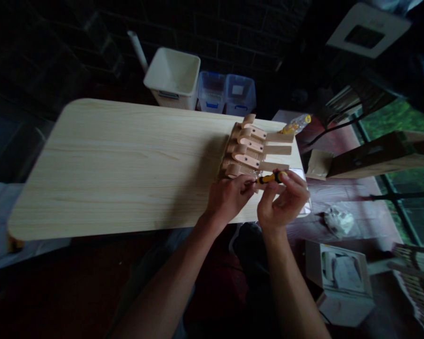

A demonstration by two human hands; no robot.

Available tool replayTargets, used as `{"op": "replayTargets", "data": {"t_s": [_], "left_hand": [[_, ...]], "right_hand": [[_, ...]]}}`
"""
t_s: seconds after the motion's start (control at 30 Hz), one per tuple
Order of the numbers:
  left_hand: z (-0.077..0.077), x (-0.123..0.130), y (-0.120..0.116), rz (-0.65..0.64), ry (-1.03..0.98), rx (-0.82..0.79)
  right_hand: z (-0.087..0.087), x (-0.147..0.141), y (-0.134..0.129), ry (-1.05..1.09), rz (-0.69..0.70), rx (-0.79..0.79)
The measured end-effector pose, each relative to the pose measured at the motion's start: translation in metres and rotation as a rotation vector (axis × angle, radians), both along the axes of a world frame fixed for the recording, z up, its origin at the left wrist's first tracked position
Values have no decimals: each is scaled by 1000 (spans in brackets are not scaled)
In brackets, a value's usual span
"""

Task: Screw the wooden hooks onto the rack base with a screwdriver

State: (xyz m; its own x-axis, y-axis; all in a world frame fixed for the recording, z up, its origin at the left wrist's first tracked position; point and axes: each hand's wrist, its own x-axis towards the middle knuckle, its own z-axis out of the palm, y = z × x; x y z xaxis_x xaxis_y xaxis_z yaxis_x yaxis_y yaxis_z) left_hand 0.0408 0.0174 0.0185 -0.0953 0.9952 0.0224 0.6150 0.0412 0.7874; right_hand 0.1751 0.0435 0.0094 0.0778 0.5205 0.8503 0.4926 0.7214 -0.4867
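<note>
Over the tabletop [92, 169], right hand [282, 200] grips yellow screwdriver [270, 177] (print unreadable), left hand [228, 197] pinches wooden piece [242, 157]

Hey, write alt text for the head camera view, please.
Seen from above, a right hand grips the handle of a yellow-and-black screwdriver, its tip near the left hand, at a pale wooden assembly of jointed parts. It lies on a light wood tabletop, with plastic bins beyond.

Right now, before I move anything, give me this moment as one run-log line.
left hand: on wooden assembly | right hand: holding yellow-black screwdriver | surface: pale wood tabletop
</note>
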Motion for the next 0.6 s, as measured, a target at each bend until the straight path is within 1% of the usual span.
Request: {"op": "replayTargets", "data": {"t_s": [0.13,0.4,0.6], "left_hand": [[1,0,2,-4,23,-11],[-3,0,-3,18,8,19],[-2,0,-6,21,11,-16]], "right_hand": [[1,1,3,-35,-38,-8],[1,-1,-2,25,40,-51],[-1,-1,-8,3,25,-40]]}}
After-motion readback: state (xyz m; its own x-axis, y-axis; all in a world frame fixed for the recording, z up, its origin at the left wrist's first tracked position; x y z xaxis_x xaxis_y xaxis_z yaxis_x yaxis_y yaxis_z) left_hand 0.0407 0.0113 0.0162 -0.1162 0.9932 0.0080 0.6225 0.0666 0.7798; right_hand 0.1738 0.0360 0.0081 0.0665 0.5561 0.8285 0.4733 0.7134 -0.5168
